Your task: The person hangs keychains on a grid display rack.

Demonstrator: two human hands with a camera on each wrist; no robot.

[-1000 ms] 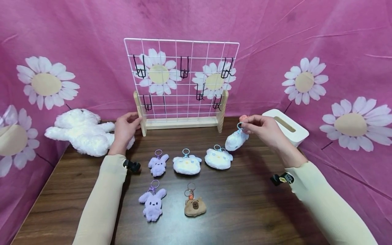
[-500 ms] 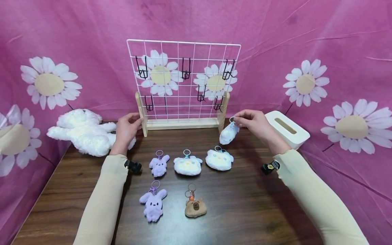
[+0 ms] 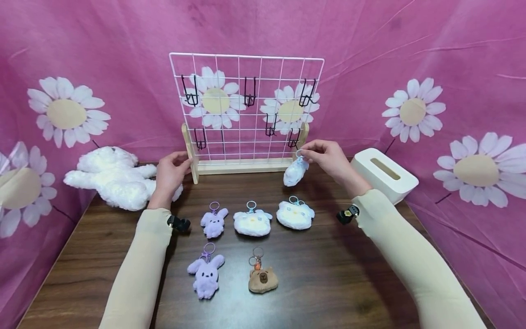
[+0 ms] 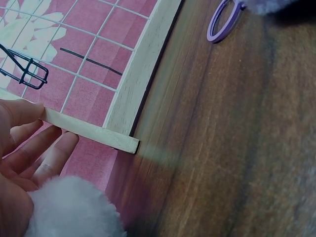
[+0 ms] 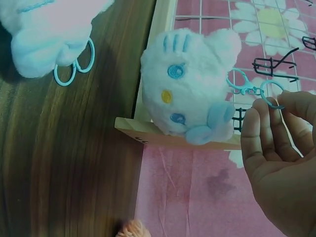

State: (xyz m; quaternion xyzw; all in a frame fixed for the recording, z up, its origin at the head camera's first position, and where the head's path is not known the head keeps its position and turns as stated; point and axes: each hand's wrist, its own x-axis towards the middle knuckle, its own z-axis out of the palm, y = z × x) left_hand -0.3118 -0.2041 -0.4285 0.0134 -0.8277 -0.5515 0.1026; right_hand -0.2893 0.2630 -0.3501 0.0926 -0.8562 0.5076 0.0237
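My right hand (image 3: pixel 326 157) pinches the blue ring of a white plush cat keychain (image 3: pixel 295 172), which hangs in front of the rack's right end. Its blue eyes, yellow nose and blue bow show in the right wrist view, where the plush (image 5: pixel 190 84) dangles from a ring and clasp. With thumb and fingers, my left hand (image 3: pixel 170 173) holds the left wooden upright (image 4: pixel 89 128) of a white wire grid rack (image 3: pixel 246 57). Several black hooks (image 3: pixel 249 98) sit on the grid, with nothing hanging from them.
On the table lie two white cat keychains (image 3: pixel 252 223), two purple rabbit keychains (image 3: pixel 205 278) and a brown capybara keychain (image 3: pixel 263 279). A white fluffy plush (image 3: pixel 119 178) lies left of the rack, and a white tissue box (image 3: pixel 400 182) stands at right.
My right hand has moved left and slightly up, carrying the cat keychain from near the tissue box to the rack's right upright. My left hand stays on the rack.
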